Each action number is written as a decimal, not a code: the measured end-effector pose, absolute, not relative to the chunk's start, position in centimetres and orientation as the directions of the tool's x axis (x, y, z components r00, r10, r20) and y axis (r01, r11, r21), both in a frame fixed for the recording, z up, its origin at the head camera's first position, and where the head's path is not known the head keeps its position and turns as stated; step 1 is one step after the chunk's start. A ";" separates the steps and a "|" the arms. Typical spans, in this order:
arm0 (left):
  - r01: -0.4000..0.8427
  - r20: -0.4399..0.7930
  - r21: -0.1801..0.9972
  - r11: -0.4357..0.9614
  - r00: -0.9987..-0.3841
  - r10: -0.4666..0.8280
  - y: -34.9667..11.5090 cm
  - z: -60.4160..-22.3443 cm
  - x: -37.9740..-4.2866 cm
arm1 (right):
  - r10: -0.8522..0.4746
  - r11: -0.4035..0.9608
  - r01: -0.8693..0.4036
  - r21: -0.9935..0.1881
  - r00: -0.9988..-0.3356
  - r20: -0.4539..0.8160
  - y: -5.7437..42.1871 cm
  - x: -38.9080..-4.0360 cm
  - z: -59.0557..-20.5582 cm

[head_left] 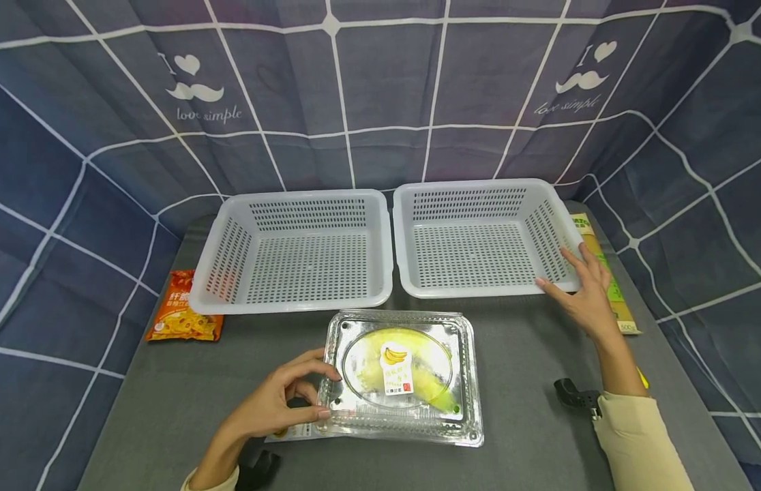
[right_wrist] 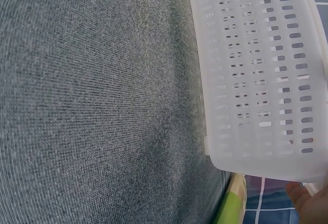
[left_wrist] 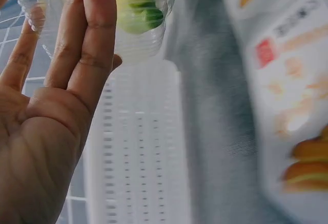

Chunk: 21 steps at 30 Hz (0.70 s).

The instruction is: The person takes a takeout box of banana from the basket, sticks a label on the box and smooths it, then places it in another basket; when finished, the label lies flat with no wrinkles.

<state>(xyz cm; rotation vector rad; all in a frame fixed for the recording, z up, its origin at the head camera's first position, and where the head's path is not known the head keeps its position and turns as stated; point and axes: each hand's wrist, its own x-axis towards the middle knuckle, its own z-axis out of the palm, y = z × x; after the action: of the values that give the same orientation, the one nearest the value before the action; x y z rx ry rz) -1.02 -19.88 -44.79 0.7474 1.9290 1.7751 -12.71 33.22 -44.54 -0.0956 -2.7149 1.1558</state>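
At the left side of a clear plastic box (head_left: 411, 424), my left hand (head_left: 270, 399) grips its edge between thumb and fingers. Yellow-green bananas (head_left: 432, 385) lie inside, under a lid with a white banana label (head_left: 395, 368). Their green ends also show in the left wrist view. Partly covered by the box is a white packet (left_wrist: 292, 106) printed with orange pictures. My right hand (head_left: 586, 293) holds the near right corner of the right white basket (head_left: 472, 290), its thumb on the front rim and its fingers over the side rim.
Beside the right basket stands the left white basket (head_left: 294, 305), of like shape. An orange-red snack packet (head_left: 187, 310) lies at its left. A yellow-green packet (head_left: 620, 307) lies past my right hand. A dark checked cloth (head_left: 386, 82) surrounds the grey table (head_left: 515, 416) at the back and sides.
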 end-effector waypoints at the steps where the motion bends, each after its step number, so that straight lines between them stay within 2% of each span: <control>1: 0.107 0.054 0.993 0.045 -0.768 0.638 -20.0 -44.5 -0.9 | 0.133 0.694 -0.014 -0.719 -0.980 0.148 33.2 -12.7 -44.5; 10: 0.179 0.080 0.980 0.084 -0.746 0.662 -20.8 -40.5 -2.4 | 0.140 0.698 -0.011 -0.716 -0.979 0.151 33.2 -12.6 -44.6; 21: 0.296 0.200 0.955 0.025 -0.704 0.681 -19.5 -36.1 -9.3 | 0.121 0.694 -0.038 -0.719 -0.978 0.169 33.5 -12.6 -44.6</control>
<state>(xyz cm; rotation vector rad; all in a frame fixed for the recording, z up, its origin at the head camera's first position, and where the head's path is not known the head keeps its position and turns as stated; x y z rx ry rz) -9.31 -19.48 -36.12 1.0005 1.9949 1.7261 -12.62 33.51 -44.60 -0.0673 -2.7007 1.1523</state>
